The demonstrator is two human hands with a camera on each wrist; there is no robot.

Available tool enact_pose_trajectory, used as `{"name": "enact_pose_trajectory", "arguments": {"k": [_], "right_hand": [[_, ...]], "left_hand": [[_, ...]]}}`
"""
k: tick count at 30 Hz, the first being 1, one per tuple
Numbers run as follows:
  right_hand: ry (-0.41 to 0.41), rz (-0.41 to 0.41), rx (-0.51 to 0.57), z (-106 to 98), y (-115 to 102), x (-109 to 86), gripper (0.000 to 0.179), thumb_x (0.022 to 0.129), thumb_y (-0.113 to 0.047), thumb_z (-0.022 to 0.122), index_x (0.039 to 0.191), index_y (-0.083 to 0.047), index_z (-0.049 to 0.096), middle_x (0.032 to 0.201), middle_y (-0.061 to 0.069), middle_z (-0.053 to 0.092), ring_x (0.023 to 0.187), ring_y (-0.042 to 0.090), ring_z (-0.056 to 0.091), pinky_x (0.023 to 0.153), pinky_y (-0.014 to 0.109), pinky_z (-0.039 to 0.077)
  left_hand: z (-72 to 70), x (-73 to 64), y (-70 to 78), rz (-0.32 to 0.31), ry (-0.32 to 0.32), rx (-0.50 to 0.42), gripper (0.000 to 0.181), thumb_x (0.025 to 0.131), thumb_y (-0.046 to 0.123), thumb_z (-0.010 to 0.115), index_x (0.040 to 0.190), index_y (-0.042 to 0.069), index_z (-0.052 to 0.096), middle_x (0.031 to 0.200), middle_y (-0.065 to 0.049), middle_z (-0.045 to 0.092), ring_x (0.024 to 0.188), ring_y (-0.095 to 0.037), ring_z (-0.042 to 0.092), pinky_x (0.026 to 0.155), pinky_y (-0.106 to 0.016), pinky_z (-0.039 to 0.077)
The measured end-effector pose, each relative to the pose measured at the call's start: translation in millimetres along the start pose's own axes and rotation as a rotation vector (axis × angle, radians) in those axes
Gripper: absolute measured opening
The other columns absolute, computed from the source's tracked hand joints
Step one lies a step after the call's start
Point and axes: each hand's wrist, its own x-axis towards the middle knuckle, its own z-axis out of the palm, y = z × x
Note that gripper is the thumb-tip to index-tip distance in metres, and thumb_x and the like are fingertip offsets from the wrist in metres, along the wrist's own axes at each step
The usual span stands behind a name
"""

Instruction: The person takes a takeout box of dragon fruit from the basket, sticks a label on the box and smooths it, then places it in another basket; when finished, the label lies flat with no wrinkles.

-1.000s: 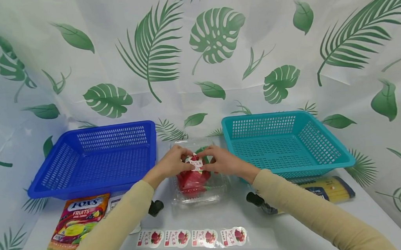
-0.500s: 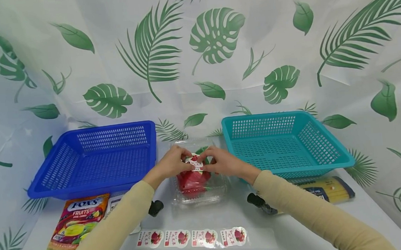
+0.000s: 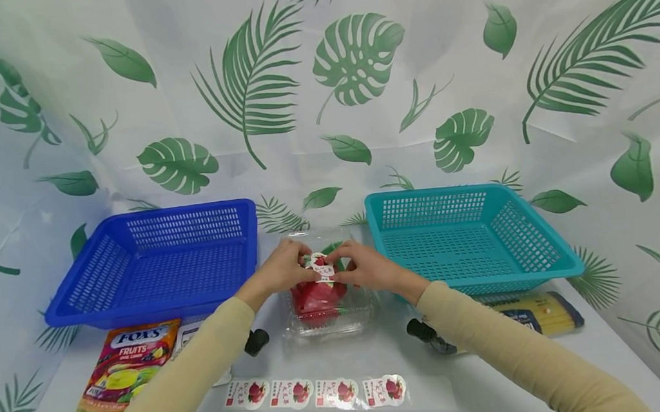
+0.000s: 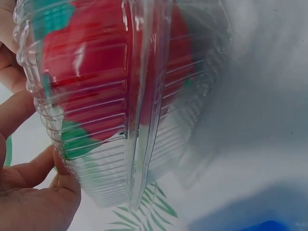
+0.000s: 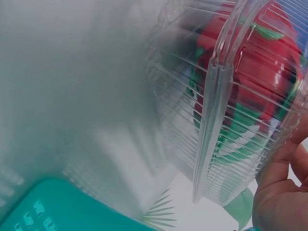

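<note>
A clear plastic clamshell box (image 3: 330, 325) stands mid-table, with a red and green thing (image 4: 91, 62) inside. On top of its lid is a white sticker (image 3: 323, 270) with a red fruit picture. My left hand (image 3: 282, 266) touches the sticker's left side, thumb and forefinger bent and apart. At the sticker's right side, my right hand (image 3: 367, 265) rests with forefinger and thumb likewise apart. In both wrist views the fingertips meet the lid; the sticker itself does not show there.
A blue basket (image 3: 157, 307) is left, a teal basket (image 3: 487, 279) right. In front lie a candy bag (image 3: 128, 370), a pasta pack (image 3: 548, 312) partly under the right sleeve, and a strip of several stickers (image 3: 339, 393). Black straps (image 3: 256, 342) hang near the wrists.
Both hands stay in nearly the same place at the sticker, with only very slight finger motion. The box has not moved.
</note>
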Motion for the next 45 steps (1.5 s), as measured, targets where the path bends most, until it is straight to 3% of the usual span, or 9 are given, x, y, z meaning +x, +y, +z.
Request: {"name": "enact_pose_trajectory", "arguments": {"k": [5,12,15,19,22,29,35,39,45], "right_hand": [[-0.002,0.005,-0.006,0.0,-1.3,-0.2,0.044,0.096,-0.011,0.063,0.137,-0.001,0.052,0.138,0.02,0.041,0.076,0.021,0.065,0.062,0.03,0.054],[0.005,0.004,0.001,0.0,-1.5,-0.8,0.036,0.095,-0.01,0.065,0.13,-0.002,0.057,0.131,0.019,0.045,0.072,0.019,0.064,0.062,0.03,0.054],[-0.001,0.006,0.009,-0.3,-2.0,-1.7,0.033,0.095,-0.009,0.064,0.127,-0.002,0.059,0.125,0.018,0.047,0.073,0.018,0.063,0.062,0.03,0.054],[-0.011,0.012,0.001,-0.7,-3.1,-2.0,0.043,0.096,-0.011,0.063,0.136,-0.001,0.053,0.138,0.02,0.041,0.074,0.017,0.063,0.063,0.031,0.054],[-0.005,0.018,-0.001,-0.7,-2.3,-1.2,0.047,0.096,-0.013,0.063,0.14,-0.001,0.049,0.143,0.021,0.036,0.073,0.017,0.063,0.063,0.031,0.054],[0.044,0.029,-0.025,0.4,-0.8,0.5,0.031,0.095,-0.013,0.065,0.124,-0.004,0.061,0.122,0.016,0.048,0.069,0.017,0.062,0.061,0.03,0.054],[0.057,0.057,-0.073,0.5,-2.8,2.0,0.035,0.095,-0.015,0.066,0.128,-0.004,0.061,0.124,0.017,0.049,0.067,0.018,0.061,0.061,0.029,0.054],[0.052,0.048,-0.077,1.3,-3.4,2.1,0.038,0.093,-0.017,0.069,0.127,-0.003,0.061,0.126,0.018,0.048,0.077,0.016,0.063,0.062,0.028,0.055],[0.052,0.021,-0.068,2.2,-3.0,-1.2,0.037,0.092,-0.016,0.069,0.125,-0.002,0.061,0.125,0.023,0.048,0.074,0.015,0.064,0.062,0.028,0.055]], "left_hand": [[-0.4,-2.1,1.3,-0.007,0.005,-0.022,0.055,0.082,0.019,0.081,0.126,-0.002,0.056,0.112,-0.013,0.047,0.102,-0.025,0.052,0.086,-0.037,0.049],[-1.4,-3.3,1.4,0.02,0.008,-0.014,0.031,0.081,0.017,0.081,0.102,0.002,0.064,0.111,-0.013,0.045,0.097,-0.024,0.052,0.081,-0.034,0.049],[-1.2,-2.8,1.1,0.032,-0.001,-0.009,0.034,0.082,0.018,0.08,0.11,0.003,0.067,0.115,-0.014,0.045,0.098,-0.023,0.053,0.079,-0.033,0.05],[-1.3,-2.8,0.4,0.043,-0.012,-0.02,0.045,0.083,0.017,0.078,0.124,0.002,0.064,0.119,-0.017,0.045,0.101,-0.025,0.054,0.08,-0.034,0.052],[-0.4,-3.1,-0.1,0.048,-0.006,-0.025,0.042,0.085,0.016,0.077,0.123,0.004,0.064,0.118,-0.016,0.045,0.101,-0.025,0.054,0.081,-0.035,0.051],[5.3,-2.4,1.7,0.062,0.041,-0.011,0.019,0.089,0.015,0.073,0.104,0.005,0.068,0.111,-0.014,0.046,0.094,-0.023,0.051,0.078,-0.033,0.048],[6.5,-3.6,3.4,0.062,0.049,0.004,0.029,0.091,0.012,0.07,0.119,0.004,0.068,0.11,-0.014,0.046,0.094,-0.023,0.052,0.079,-0.034,0.05],[6.3,-4.3,2.6,0.065,0.053,0.016,0.029,0.092,0.01,0.068,0.119,0.003,0.068,0.109,-0.014,0.046,0.093,-0.023,0.052,0.079,-0.034,0.05],[6.4,-4.8,2.2,0.079,0.041,-0.002,0.035,0.087,0.016,0.075,0.118,0.002,0.067,0.113,-0.015,0.046,0.093,-0.023,0.054,0.08,-0.034,0.051]]}}
